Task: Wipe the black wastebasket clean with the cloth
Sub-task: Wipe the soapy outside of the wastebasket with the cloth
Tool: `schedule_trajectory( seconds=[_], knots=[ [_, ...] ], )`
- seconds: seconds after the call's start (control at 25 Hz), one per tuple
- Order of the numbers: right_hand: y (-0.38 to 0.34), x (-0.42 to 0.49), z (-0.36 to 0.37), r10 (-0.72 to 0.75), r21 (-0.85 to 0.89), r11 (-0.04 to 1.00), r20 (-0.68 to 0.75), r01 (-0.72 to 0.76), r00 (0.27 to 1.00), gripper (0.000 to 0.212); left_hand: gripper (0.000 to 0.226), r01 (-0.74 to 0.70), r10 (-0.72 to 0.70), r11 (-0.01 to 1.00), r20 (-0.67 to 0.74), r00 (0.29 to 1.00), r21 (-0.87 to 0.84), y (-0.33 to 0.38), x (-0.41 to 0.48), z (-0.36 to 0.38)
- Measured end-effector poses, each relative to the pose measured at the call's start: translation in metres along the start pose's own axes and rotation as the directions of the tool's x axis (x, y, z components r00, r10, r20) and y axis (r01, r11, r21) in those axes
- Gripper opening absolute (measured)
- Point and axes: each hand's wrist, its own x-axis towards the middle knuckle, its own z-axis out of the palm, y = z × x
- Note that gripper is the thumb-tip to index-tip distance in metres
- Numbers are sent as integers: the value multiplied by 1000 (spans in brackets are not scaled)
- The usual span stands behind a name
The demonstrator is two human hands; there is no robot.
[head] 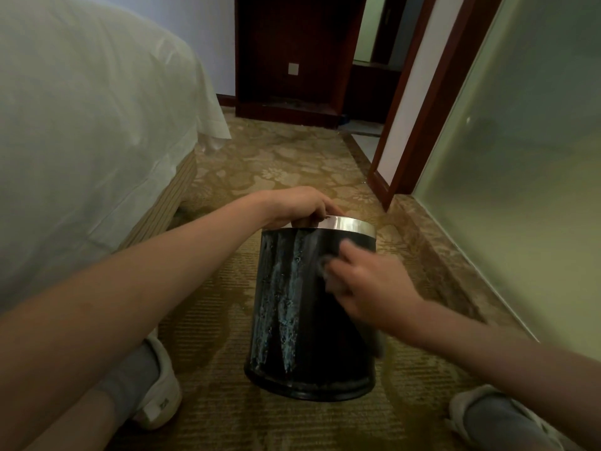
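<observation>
The black wastebasket (312, 307) stands on the carpet (292, 157) between our feet, our left hand (299, 206) gripping its silver rim (344, 222), our right hand (367, 284) closed around the cloth (328, 271), mid-wipe; pale streaks at left seem next.

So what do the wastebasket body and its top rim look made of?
Wastebasket body: glossy black, likely plastic or coated metal; pale streaks show on the sheen. Rim band: silvery, apparently polished metal, catching bright light.
</observation>
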Motion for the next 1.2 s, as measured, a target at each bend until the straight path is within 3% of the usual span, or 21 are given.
schedule_trajectory(
  seconds=[0.12, 0.28, 0.36, 0.48, 0.6, 0.64, 0.72, 0.76, 0.84, 0.92, 1.08, 1.12, 1.2],
  knots=[
    [-5, -15, 2, -150, 74, 987, 160, 140, 976, 20, 49, -4, 5, 1000, -17, 1000, 24, 0, -5, -4],
    [14, 31, -18, 54, 21, 998, -77, -52, 996, 19, 37, -36, 36, 999, -17, 999, 2, 0, -10, -4],
    [15, 45, -21, 73, -49, 996, -83, -77, 994, 23, 32, -40, 39, 999, -33, 999, -28, 1, -10, -3],
    [-5, 18, -8, -94, -129, 987, 45, 99, 995, 34, 30, -72, 72, 996, 1, 997, 44, 1, -8, -4],
    [-31, -20, 5, -262, -45, 957, 284, 285, 923, 32, 27, -96, 94, 992, 28, 995, 76, -1, -11, -3],
    [-29, -16, 1, -252, -11, 964, 276, 266, 927, 25, 27, -97, 95, 993, 42, 995, 68, -1, -12, -2],
    [-11, 8, -14, -92, 0, 996, 128, 93, 987, 17, 27, -98, 94, 994, 74, 993, 43, 0, -13, 1],
    [-2, 22, -24, -15, -49, 999, 48, 18, 999, 20, 27, -95, 93, 995, 85, 992, 21, 0, -13, 3],
    [12, 35, -27, -1, -202, 979, -21, -4, 1000, 29, 27, -97, 99, 995, 89, 991, -32, 2, -13, 6],
    [4, 25, -20, -48, -236, 970, 40, 56, 998, 34, 29, -93, 96, 995, 95, 991, -38, 5, -12, 8],
    [-37, -16, 3, -247, -63, 959, 300, 277, 921, 39, 31, -97, 98, 995, 95, 991, -18, 2, -11, 11],
    [-39, -19, 3, -255, -12, 961, 338, 275, 906, 34, 30, -113, 114, 994, 78, 990, -7, 1, -11, 12],
    [-29, -8, -9, -158, 14, 987, 295, 161, 943, 26, 27, -141, 140, 990, 41, 989, 18, -2, -9, 12]
  ],
)
